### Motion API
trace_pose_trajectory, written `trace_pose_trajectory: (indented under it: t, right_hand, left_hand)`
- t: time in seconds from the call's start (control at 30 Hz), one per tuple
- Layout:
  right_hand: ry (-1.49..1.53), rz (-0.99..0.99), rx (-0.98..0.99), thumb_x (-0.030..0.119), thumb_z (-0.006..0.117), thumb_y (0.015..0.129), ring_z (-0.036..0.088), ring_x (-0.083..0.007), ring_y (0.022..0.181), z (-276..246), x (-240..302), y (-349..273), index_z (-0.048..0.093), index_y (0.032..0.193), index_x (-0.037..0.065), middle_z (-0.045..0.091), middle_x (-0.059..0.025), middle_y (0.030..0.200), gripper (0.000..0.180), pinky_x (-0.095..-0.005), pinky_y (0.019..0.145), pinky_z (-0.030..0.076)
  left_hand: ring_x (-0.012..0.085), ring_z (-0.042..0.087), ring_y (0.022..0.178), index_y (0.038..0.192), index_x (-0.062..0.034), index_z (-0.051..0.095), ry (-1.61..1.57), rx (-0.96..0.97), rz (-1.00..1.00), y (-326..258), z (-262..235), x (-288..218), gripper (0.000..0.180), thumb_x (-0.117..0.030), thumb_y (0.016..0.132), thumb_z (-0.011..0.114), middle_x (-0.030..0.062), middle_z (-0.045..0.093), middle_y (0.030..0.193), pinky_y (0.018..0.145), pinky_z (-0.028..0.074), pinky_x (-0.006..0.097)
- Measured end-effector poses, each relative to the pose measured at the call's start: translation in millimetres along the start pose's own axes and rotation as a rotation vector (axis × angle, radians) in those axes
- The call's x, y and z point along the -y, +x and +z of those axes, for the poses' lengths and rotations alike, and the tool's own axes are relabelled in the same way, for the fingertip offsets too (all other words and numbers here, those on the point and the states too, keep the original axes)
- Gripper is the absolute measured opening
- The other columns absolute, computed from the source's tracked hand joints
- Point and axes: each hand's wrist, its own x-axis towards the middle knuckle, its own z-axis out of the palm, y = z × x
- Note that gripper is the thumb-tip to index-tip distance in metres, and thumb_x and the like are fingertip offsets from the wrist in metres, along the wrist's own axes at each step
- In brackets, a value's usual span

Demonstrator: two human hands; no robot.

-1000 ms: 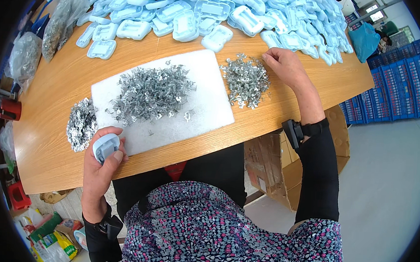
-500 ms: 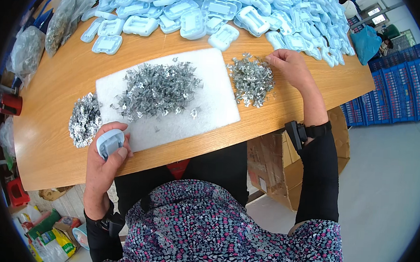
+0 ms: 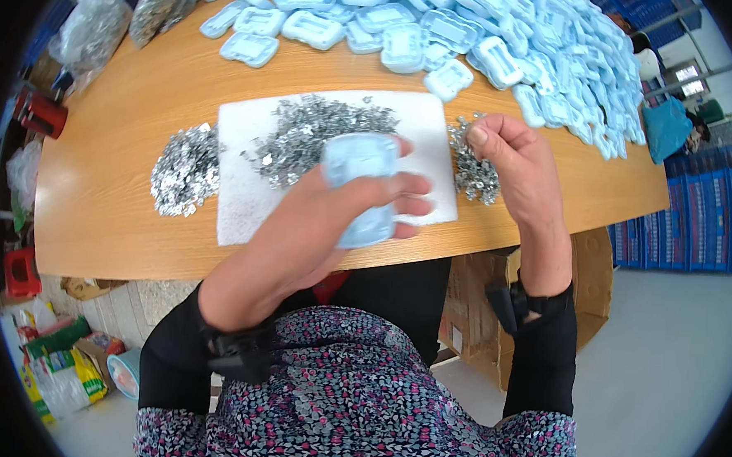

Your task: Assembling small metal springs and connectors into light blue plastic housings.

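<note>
My left hand (image 3: 309, 213), blurred by motion, grips a light-blue plastic casing (image 3: 361, 155) above the front part of a white foam sheet (image 3: 242, 214). The casing is rounded, with a recessed middle. My right hand (image 3: 518, 162) is pinched closed beside the right-hand pile of small metal clips (image 3: 478, 183); whatever is between its fingertips is too small to make out. A larger heap of small metal pieces (image 3: 305, 130) lies on the foam sheet, partly hidden by my left hand. Another pile of shiny metal pieces (image 3: 187, 174) sits left of the sheet.
A big mound of light-blue casings (image 3: 451, 30) covers the far side of the wooden table (image 3: 117, 240). Clear bags (image 3: 95, 32) of parts stand at the far left. Below the table's right edge is a cardboard box (image 3: 481, 317); blue crates (image 3: 681, 220) are stacked beyond.
My left hand has moved rightward and over the foam sheet with the casing. My right hand has drawn a little nearer, its fingers pinched. The whole view has shifted somewhat.
</note>
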Motion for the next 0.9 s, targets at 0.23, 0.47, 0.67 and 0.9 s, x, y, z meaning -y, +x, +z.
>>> trace_pose_trajectory:
  t: [0.23, 0.47, 0.67, 0.9]
  right_hand:
    - [0.336, -0.011, 0.099, 0.017, 0.061, 0.097, 0.061, -0.0090, 0.078, 41.8, -12.6, -11.8, 0.068, 0.097, 0.000, 0.068, -0.0026, 0.083, 0.018, -0.0254, 0.075, 0.048]
    - [0.418, 0.030, 0.048, 0.015, 0.060, 0.098, 0.061, -0.0106, 0.074, 62.0, -10.3, -14.9, 0.067, 0.100, 0.001, 0.066, -0.0037, 0.084, 0.016, -0.0261, 0.071, 0.048]
    - [0.395, -0.068, -0.124, 0.013, 0.061, 0.097, 0.061, -0.0105, 0.080, 71.6, -16.2, -23.0, 0.064, 0.105, 0.001, 0.066, -0.0037, 0.092, 0.015, -0.0260, 0.075, 0.048]
    - [0.277, -0.210, -0.171, 0.008, 0.059, 0.096, 0.062, -0.0108, 0.082, 78.4, -27.7, -36.4, 0.065, 0.108, -0.001, 0.067, -0.0039, 0.094, 0.015, -0.0257, 0.079, 0.048]
  left_hand:
    - [0.0227, 0.065, 0.103, 0.136, -0.0035, 0.050, -0.234, 0.108, 0.009, 23.8, -2.5, 22.3, 0.047, -0.014, 0.094, 0.066, 0.0093, 0.057, 0.125, 0.091, 0.056, 0.043]
    - [0.0197, 0.063, 0.102, 0.135, -0.0050, 0.051, -0.227, 0.079, 0.043, 25.8, -9.1, 21.4, 0.046, -0.015, 0.093, 0.067, 0.0061, 0.058, 0.118, 0.090, 0.056, 0.042]
    - [0.0181, 0.062, 0.104, 0.136, -0.0043, 0.050, -0.183, 0.053, 0.099, 30.3, -12.1, 25.2, 0.047, -0.013, 0.093, 0.068, 0.0057, 0.059, 0.116, 0.089, 0.055, 0.040]
    - [0.0171, 0.061, 0.104, 0.136, -0.0010, 0.048, -0.185, 0.007, 0.151, 31.0, -6.3, 26.8, 0.049, -0.012, 0.093, 0.068, 0.0069, 0.061, 0.114, 0.089, 0.052, 0.036]
